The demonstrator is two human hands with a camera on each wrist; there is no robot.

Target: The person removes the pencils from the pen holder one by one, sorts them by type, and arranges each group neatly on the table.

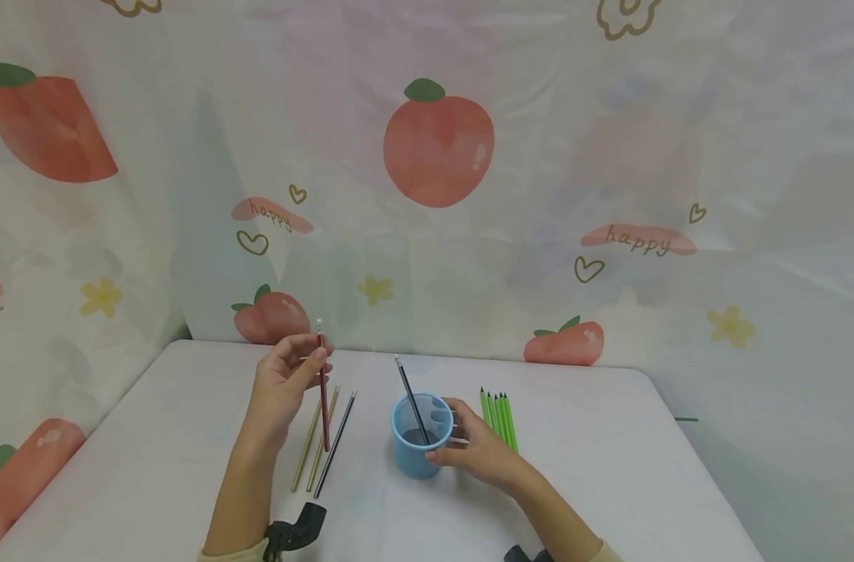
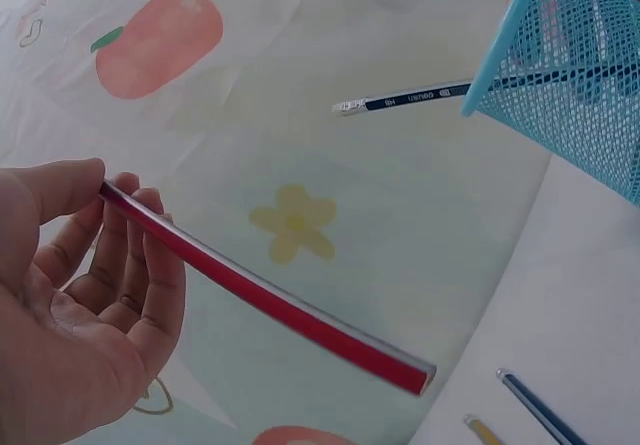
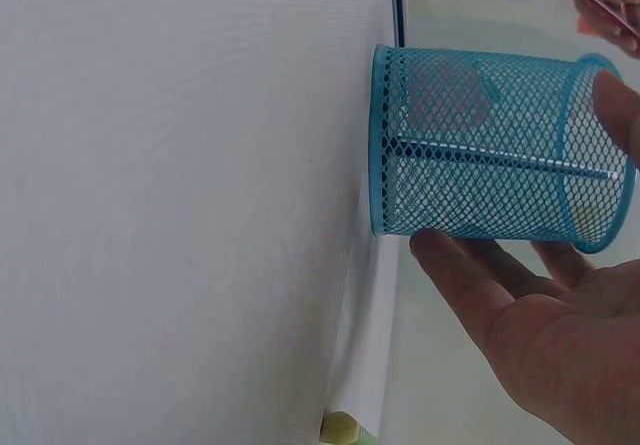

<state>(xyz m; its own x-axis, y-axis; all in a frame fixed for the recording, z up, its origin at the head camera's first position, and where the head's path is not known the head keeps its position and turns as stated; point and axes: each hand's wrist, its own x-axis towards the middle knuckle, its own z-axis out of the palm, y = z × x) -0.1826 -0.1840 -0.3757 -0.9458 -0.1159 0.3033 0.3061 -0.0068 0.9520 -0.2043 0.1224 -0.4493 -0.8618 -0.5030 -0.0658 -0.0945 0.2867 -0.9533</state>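
Note:
My left hand (image 1: 286, 378) pinches a red pencil (image 1: 324, 406) near its eraser end, between thumb and fingers. In the left wrist view the red pencil (image 2: 290, 303) slants down from the fingertips, its far end touching nothing. My right hand (image 1: 479, 445) holds the side of a light blue mesh pencil cup (image 1: 417, 460) standing on the table. Seen in the right wrist view, thumb and fingers lie around the mesh cup (image 3: 480, 205). Inside the cup leans one dark pencil (image 1: 409, 394), its white eraser end above the rim.
Gold pencils (image 1: 304, 449) and a dark blue pencil (image 1: 336, 445) lie on the white table (image 1: 385, 523) below the left hand. Several green pencils (image 1: 500, 414) lie side by side beyond the right hand. A printed cloth (image 1: 434, 273) hangs behind the table.

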